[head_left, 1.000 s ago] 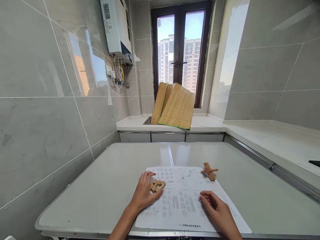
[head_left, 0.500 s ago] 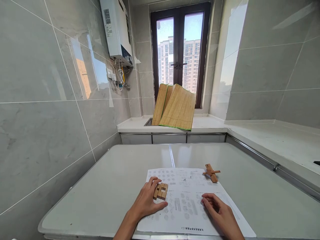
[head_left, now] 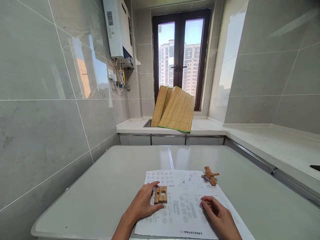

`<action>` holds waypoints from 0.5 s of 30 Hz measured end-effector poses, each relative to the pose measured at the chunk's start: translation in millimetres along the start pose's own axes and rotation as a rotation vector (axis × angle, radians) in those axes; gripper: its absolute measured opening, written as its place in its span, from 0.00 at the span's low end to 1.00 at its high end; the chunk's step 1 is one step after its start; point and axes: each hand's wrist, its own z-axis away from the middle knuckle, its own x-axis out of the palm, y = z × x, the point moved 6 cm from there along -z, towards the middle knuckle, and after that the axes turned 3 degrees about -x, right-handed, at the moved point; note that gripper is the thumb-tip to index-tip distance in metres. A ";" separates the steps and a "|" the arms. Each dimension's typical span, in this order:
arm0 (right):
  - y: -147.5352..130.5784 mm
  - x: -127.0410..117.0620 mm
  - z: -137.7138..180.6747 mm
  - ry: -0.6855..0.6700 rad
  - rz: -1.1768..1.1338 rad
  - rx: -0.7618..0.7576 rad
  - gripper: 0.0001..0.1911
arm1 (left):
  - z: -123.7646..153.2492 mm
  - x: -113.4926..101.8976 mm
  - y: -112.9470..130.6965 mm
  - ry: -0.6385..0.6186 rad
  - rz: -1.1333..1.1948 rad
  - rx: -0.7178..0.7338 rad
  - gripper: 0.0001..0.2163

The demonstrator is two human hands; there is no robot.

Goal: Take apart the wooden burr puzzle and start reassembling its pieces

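A printed instruction sheet [head_left: 185, 206] lies on the grey table [head_left: 105, 193]. On its left part sits a small block of wooden puzzle pieces [head_left: 161, 194]. My left hand [head_left: 143, 204] rests beside the block, fingers curled round its left side and touching it. My right hand [head_left: 217, 215] lies on the sheet's right part with the fingers loosely bent and nothing in them. A second wooden puzzle piece, cross-shaped [head_left: 210, 175], lies at the sheet's far right corner, apart from both hands.
A folded bamboo mat [head_left: 175, 108] leans at the window on the white counter [head_left: 207, 126]. A water heater [head_left: 117, 30] hangs on the left tiled wall. The counter runs along the right side [head_left: 282, 146].
My left hand has turned the wooden block on the sheet; its pieces now run away from me instead of lying askew. The view shifted slightly. My right hand stayed put.
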 end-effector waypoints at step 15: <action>3.5 0.7 1.0 -0.020 0.000 0.000 0.24 | -1.9 -1.9 3.5 0.044 -0.002 -0.005 0.36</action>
